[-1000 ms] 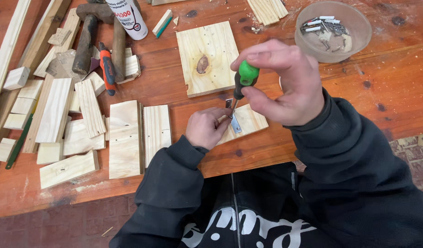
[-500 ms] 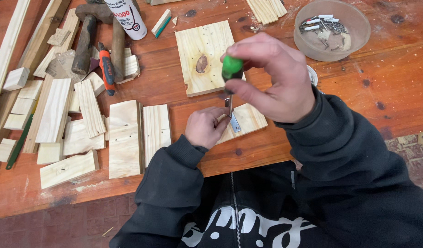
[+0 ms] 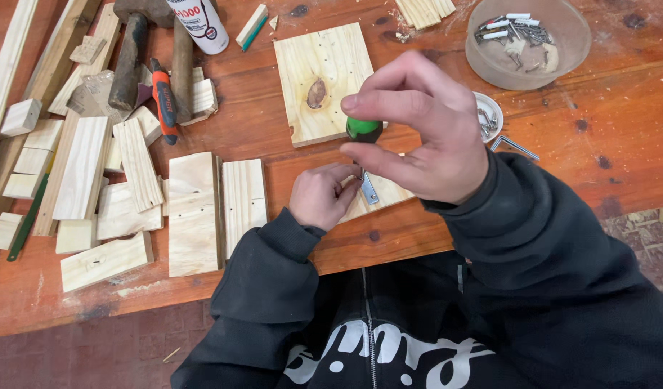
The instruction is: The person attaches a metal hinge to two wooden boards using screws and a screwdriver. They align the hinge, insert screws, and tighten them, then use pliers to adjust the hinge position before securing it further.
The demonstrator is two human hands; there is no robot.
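Observation:
My right hand (image 3: 418,130) grips the green handle of a screwdriver (image 3: 363,130), held upright with its tip down at a small metal bracket (image 3: 369,190). The bracket lies on a small pale wooden piece (image 3: 385,194) near the table's front edge. My left hand (image 3: 323,194) rests on that wooden piece, fingers pinched by the bracket and the screwdriver tip. A larger pine board (image 3: 320,79) with a dark knot lies just behind my hands.
Several cut wooden blocks and slats (image 3: 194,212) lie to the left. A hammer (image 3: 130,50), an orange-handled tool (image 3: 164,101) and a white tube (image 3: 200,25) sit at the back left. A clear bowl of screws (image 3: 529,39) and a small white dish (image 3: 490,115) are at the right.
My right hand with the screwdriver has shifted left and turned at the wrist, the green handle now more covered by the fingers. My left hand has stayed on the wooden piece.

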